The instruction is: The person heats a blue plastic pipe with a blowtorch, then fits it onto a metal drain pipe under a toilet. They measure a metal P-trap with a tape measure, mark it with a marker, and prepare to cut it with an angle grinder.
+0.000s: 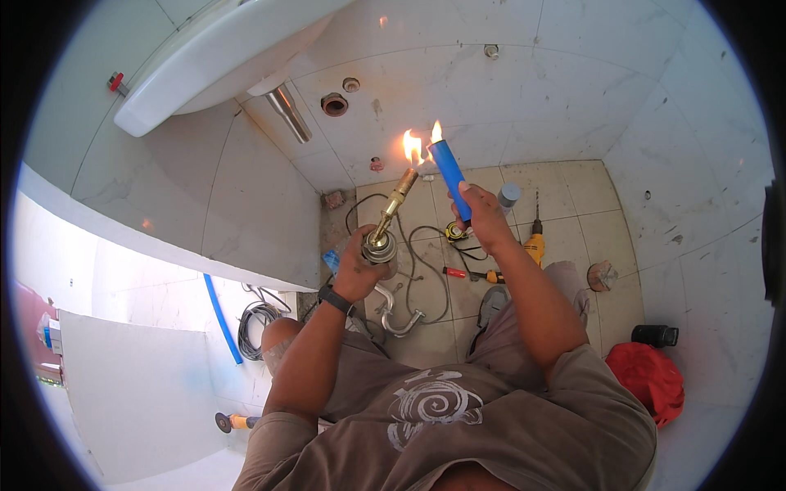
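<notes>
My left hand (pixel 358 272) is closed around the canister of a gas torch (pixel 399 199), whose brass nozzle tilts up and away. An orange flame (pixel 413 146) burns at the nozzle's tip. In my right hand (pixel 483 217) is a length of blue plastic pipe (pixel 448 172), gripped by its lower end. The pipe's far end is darkened and burning with a small flame (pixel 437 131), beside the torch flame. A curved metal drain pipe (pixel 401 326) lies on the floor below my left hand.
A white sink (pixel 192 74) overhangs the upper left, its metal drain tube (pixel 288 113) pointing down. On the floor are a yellow drill (pixel 534 245), tape measure (pixel 454 232), a grey-topped can (pixel 508 195) and cables. A red cloth item (pixel 647 383) lies right; an angle grinder (pixel 236 421), left.
</notes>
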